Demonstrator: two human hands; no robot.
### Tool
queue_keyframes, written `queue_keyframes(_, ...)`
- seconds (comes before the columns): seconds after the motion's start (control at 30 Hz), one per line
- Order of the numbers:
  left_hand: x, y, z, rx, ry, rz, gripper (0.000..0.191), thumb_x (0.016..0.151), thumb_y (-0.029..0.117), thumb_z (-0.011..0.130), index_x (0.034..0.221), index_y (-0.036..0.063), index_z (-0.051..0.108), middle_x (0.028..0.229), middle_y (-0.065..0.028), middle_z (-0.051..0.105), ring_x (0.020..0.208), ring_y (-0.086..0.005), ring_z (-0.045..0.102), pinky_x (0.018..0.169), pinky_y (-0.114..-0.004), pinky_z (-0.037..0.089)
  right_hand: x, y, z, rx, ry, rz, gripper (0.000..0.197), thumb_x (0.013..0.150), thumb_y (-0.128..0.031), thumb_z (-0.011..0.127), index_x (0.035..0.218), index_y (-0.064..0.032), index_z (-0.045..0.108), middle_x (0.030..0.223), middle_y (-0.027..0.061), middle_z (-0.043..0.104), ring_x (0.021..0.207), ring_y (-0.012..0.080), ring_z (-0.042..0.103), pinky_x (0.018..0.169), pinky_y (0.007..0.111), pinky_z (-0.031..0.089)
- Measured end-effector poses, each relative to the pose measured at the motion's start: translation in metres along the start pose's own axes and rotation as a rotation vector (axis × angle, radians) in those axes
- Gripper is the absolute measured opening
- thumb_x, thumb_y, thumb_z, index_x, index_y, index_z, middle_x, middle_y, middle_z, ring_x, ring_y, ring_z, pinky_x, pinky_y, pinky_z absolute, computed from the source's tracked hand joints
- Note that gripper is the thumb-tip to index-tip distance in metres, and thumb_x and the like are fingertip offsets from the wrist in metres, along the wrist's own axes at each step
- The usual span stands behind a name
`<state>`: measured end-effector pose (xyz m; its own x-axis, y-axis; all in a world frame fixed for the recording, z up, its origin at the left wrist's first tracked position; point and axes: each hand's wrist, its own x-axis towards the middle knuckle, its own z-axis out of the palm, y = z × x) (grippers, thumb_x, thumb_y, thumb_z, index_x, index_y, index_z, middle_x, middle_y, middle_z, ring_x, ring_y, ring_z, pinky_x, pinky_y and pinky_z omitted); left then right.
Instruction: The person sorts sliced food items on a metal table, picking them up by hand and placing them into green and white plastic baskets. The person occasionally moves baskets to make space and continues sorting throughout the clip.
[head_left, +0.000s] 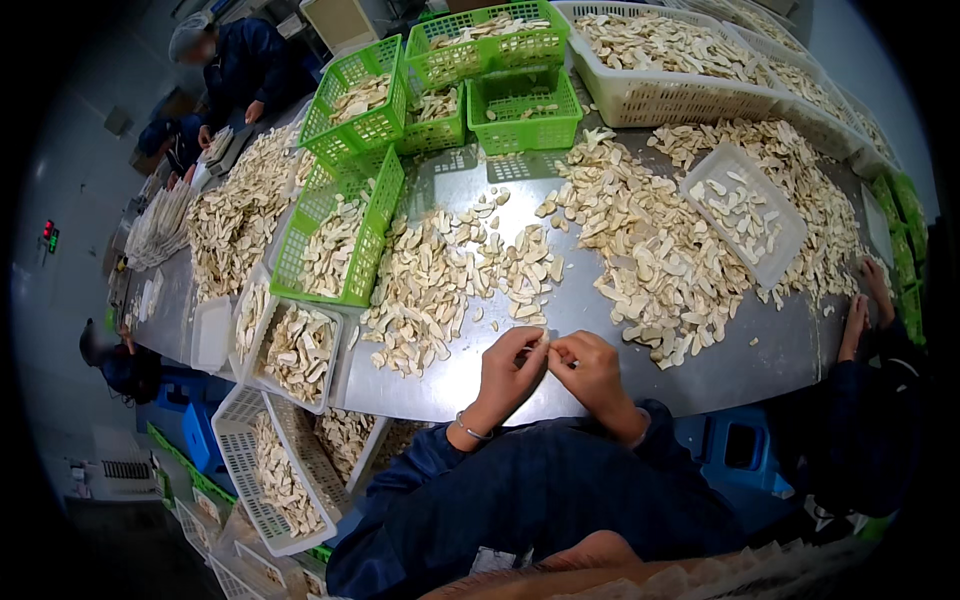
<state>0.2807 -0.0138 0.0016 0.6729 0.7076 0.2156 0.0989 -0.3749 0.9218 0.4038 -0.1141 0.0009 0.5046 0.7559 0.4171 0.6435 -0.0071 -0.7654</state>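
Observation:
My left hand (513, 373) pinches a small pale slice (545, 337), which looks like dried mushroom, between thumb and fingers. Bent fingers of my right hand (594, 373) meet it at the slice's lower edge, and much of the piece is hidden by the fingertips. Both hands hover over the near edge of a steel table (480, 397). Just beyond them lies a small group of slices (531, 271), joined on the left to a wider pile (420, 292). A larger heap of slices (660, 255) spreads to the right.
Green baskets (337, 225) holding slices stand left and at the back. A white tub (300, 352) sits at the left edge, above white crates (277, 480). A translucent tray (742, 214) rests on the right heap. A co-worker's hands (862, 307) are at right; other people work far left.

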Motion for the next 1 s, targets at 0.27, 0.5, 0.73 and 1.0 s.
queue_keyframes(0.27,-0.0006,-0.0064,-0.0022,0.033,-0.022,0.056,0.020,0.084,0.004,0.069,0.104,-0.0007,0.065,0.097,-0.0147,0.067,0.079,-0.0226,0.067,0.069,-0.029,0.054,-0.0004,0.0042,0.0029,0.081,-0.034,0.147,0.006,0.073,-0.005,0.072,0.075,-0.0037,0.067,0.066,0.0070,0.061,0.054,0.0174,0.057,0.053,0.030,0.047)
queue_keyframes(0.5,0.0017,-0.0012,-0.0050,0.112,-0.031,0.112,0.023,0.082,0.004,0.069,0.105,-0.0003,0.065,0.099,-0.0165,0.067,0.085,-0.0293,0.068,0.073,-0.032,0.055,-0.0020,0.0045,0.0014,0.079,-0.060,0.159,0.005,0.075,-0.005,0.072,0.078,-0.0017,0.069,0.066,0.0074,0.061,0.053,0.0136,0.056,0.050,0.028,0.044)
queue_keyframes(0.73,0.0009,-0.0068,-0.0028,0.162,-0.040,0.153,0.025,0.082,0.002,0.071,0.106,-0.0011,0.064,0.100,-0.0149,0.067,0.083,-0.0241,0.069,0.072,-0.030,0.055,-0.0006,0.0040,-0.0007,0.102,-0.081,0.193,0.005,0.074,-0.009,0.071,0.077,-0.0061,0.069,0.063,0.0078,0.059,0.056,0.0231,0.057,0.053,0.034,0.045)
queue_keyframes(1.0,0.0014,-0.0063,-0.0010,0.089,-0.046,0.083,0.025,0.083,0.004,0.069,0.108,-0.0006,0.065,0.098,-0.0149,0.067,0.081,-0.0244,0.067,0.072,-0.031,0.054,0.0022,0.0058,0.0030,0.092,-0.053,0.183,0.006,0.072,-0.008,0.071,0.071,-0.0060,0.065,0.061,0.0067,0.058,0.055,0.0217,0.056,0.053,0.033,0.046)
